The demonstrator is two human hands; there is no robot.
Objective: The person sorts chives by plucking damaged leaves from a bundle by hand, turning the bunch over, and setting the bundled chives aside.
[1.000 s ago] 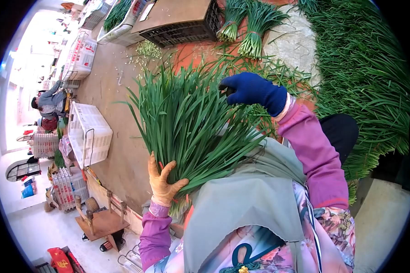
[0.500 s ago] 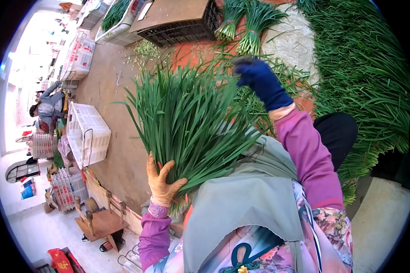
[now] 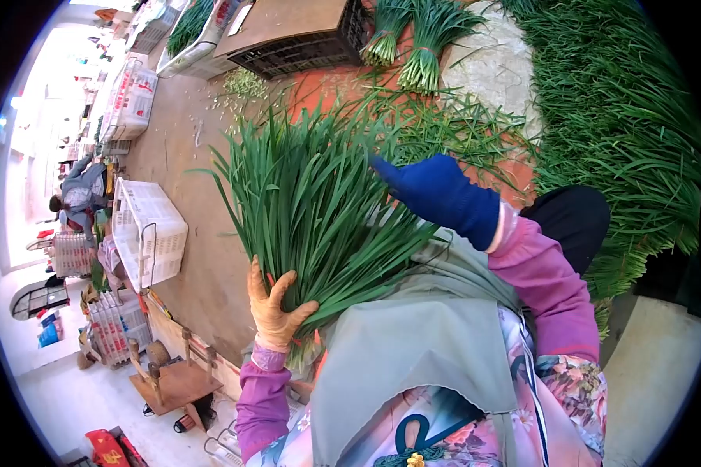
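Observation:
A large bunch of long green leaves [image 3: 304, 202] fans out over my lap. My left hand [image 3: 276, 305], in a tan glove, is wrapped round the lower part of the bunch near its pale stem ends. My right hand [image 3: 436, 191], in a blue glove, is at the upper right side of the bunch, by the leaf tips. Its fingertips are smeared by motion, so whether they pinch a leaf is hidden. Loose leaves [image 3: 444, 128] lie on the orange floor beyond it.
Two tied bunches [image 3: 422, 66] lie at the top beside a dark crate [image 3: 304, 47]. A big heap of greens [image 3: 615, 117] fills the right. White baskets [image 3: 160, 241], a small wooden stool [image 3: 177, 383] and another person [image 3: 82, 191] are on the left.
My right hand swung up and away from the bunch, then came back down to its upper right side. My left hand has kept its hold.

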